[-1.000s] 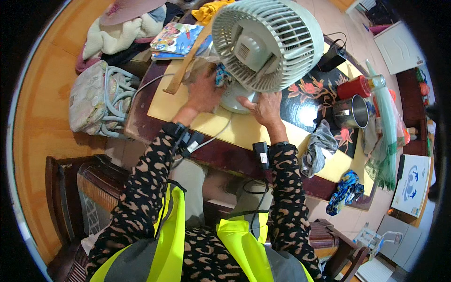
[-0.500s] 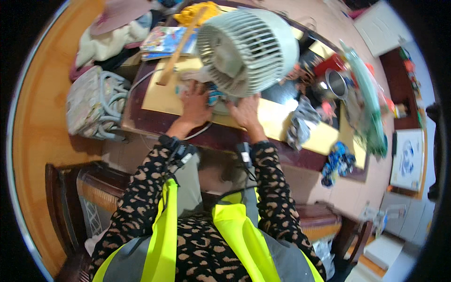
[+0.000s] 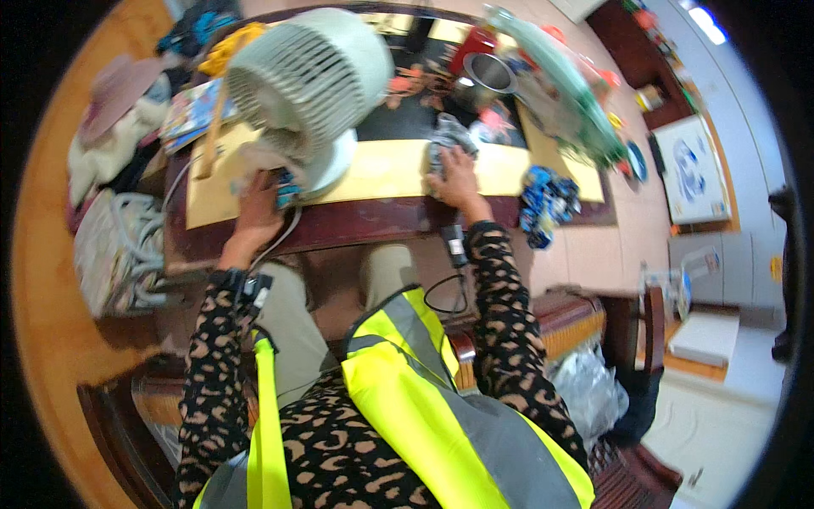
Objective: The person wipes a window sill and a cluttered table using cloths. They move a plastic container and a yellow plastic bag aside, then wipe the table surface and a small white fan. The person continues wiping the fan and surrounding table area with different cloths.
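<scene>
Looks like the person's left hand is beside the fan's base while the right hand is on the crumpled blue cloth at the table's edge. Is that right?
Not quite: the head view shows the right hand on the grey cloth, not the blue one. The left hand is indeed beside the fan's base.

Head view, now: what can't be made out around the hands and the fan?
All in the head view:
Left hand: its grip on the blue cloth, blurred.
Grey cloth: the part under the right hand, which covers it.
Fan: its far side, hidden by its own housing.
Book covers: details, blurred.
</scene>
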Available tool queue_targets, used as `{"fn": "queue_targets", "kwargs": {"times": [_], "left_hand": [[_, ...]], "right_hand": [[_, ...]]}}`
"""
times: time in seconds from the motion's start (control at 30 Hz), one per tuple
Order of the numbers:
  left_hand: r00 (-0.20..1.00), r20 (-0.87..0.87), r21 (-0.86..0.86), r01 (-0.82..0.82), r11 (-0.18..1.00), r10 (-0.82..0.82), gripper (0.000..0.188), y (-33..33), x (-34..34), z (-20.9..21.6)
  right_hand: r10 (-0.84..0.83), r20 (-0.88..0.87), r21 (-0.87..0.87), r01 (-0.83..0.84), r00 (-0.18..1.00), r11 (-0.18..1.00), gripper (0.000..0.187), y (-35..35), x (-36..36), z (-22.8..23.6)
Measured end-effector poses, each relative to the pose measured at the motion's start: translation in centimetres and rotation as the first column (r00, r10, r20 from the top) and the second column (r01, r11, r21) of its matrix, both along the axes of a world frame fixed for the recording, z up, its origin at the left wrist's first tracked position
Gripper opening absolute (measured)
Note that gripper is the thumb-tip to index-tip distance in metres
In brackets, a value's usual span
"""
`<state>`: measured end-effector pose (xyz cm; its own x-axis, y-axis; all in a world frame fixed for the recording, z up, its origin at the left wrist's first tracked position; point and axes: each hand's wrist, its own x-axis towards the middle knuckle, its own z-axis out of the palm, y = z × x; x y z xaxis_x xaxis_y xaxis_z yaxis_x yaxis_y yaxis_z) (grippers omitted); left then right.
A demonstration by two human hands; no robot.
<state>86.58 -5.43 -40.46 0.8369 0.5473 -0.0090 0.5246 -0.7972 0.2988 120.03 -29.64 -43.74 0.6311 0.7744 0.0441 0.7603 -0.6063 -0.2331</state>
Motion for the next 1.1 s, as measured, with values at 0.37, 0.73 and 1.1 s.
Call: {"fn": "queue_targets", "kwargs": {"times": [0.37, 0.73, 1.1], "left_hand": [[0.997, 0.073, 0.068, 0.019, 0.998, -0.024, 0.044, -0.2, 0.3, -0.1], [0.997, 0.072, 0.097, -0.016, 0.995, 0.009, 0.047, -0.9, -0.5, 0.7], [0.991, 0.126, 0.031, -0.043, 0.999, 0.038, 0.043, -0.8, -0.4, 0.1]], "right_hand": [[-0.097, 0.055, 0.732, 0.026, 0.994, 0.681, 0.067, -5.6, 11.9, 1.4], [-0.350, 0.355, 0.106, 0.334, 0.867, 0.937, 0.040, -15.2, 6.7, -2.6], [0.167, -0.481, 0.715, 0.274, 0.861, 0.644, 0.020, 3.3, -9.9, 1.3]]}}
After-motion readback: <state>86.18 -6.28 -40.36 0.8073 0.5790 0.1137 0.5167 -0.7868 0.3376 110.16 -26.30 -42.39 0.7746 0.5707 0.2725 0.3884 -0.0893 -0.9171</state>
